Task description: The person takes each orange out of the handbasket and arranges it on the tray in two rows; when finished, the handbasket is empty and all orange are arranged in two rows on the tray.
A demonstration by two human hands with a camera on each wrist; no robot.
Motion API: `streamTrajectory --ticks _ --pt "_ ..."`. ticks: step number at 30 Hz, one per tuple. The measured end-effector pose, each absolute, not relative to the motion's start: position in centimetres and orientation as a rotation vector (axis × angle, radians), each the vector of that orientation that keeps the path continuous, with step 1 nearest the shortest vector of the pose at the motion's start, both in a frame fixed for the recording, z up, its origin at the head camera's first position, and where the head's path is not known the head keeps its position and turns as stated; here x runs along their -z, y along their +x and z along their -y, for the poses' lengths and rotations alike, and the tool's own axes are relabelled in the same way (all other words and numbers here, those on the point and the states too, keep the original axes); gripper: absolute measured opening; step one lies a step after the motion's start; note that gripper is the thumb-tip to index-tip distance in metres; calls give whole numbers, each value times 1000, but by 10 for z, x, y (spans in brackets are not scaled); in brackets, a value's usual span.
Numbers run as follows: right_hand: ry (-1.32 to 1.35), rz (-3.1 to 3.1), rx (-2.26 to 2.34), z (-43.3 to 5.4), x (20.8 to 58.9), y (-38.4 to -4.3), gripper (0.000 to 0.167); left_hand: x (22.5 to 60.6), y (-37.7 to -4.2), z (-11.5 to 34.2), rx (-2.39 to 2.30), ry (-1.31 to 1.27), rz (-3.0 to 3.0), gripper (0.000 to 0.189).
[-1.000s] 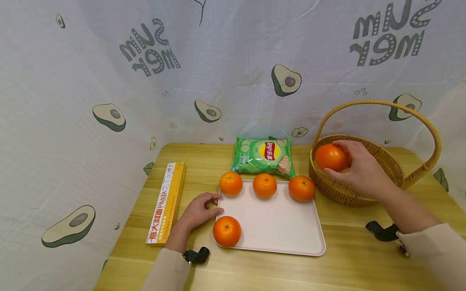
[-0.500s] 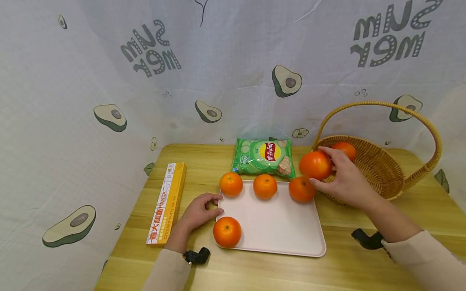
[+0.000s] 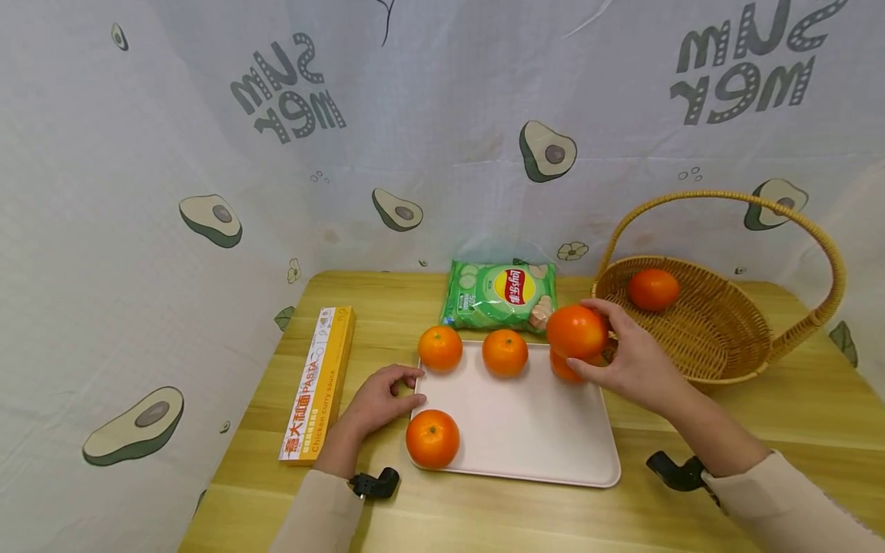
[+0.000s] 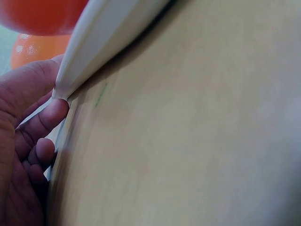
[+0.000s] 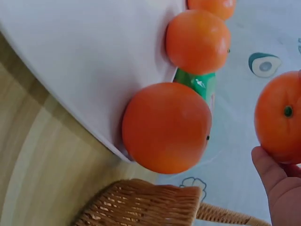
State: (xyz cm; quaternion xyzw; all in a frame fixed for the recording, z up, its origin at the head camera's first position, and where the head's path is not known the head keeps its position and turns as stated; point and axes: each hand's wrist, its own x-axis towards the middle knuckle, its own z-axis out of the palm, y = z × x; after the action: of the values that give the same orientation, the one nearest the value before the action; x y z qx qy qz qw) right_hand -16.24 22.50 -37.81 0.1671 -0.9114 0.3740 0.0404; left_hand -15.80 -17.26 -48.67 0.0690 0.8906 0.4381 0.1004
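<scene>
My right hand (image 3: 643,365) pinches an orange (image 3: 575,332) between thumb and fingers, above the back right corner of the white tray (image 3: 525,430). Below it, another orange (image 3: 563,370) on the tray is partly hidden in the head view; the right wrist view shows that orange (image 5: 167,128) in full. Along the back edge sit two more, a left orange (image 3: 440,349) and a middle orange (image 3: 505,352). One orange (image 3: 432,438) is at the front left corner. My left hand (image 3: 380,399) grips the tray's left rim, thumb above and a finger below in the left wrist view.
A wicker basket (image 3: 712,334) with a tall handle stands right of the tray, one orange (image 3: 653,289) inside. Behind the tray lies a green chip bag (image 3: 499,296). A yellow pasta box (image 3: 318,384) lies left. A printed curtain (image 3: 442,138) hangs behind the table.
My right hand has lifted an orange out of the basket and carried it left over the tray's back right corner. The left hand has stayed on the tray rim.
</scene>
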Motion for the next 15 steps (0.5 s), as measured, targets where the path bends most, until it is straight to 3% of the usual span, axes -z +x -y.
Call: streamTrajectory --ticks 15 --pt "645 2817 -1099 -208 392 -152 82 486 -158 172 -1291 193 -2623 34"
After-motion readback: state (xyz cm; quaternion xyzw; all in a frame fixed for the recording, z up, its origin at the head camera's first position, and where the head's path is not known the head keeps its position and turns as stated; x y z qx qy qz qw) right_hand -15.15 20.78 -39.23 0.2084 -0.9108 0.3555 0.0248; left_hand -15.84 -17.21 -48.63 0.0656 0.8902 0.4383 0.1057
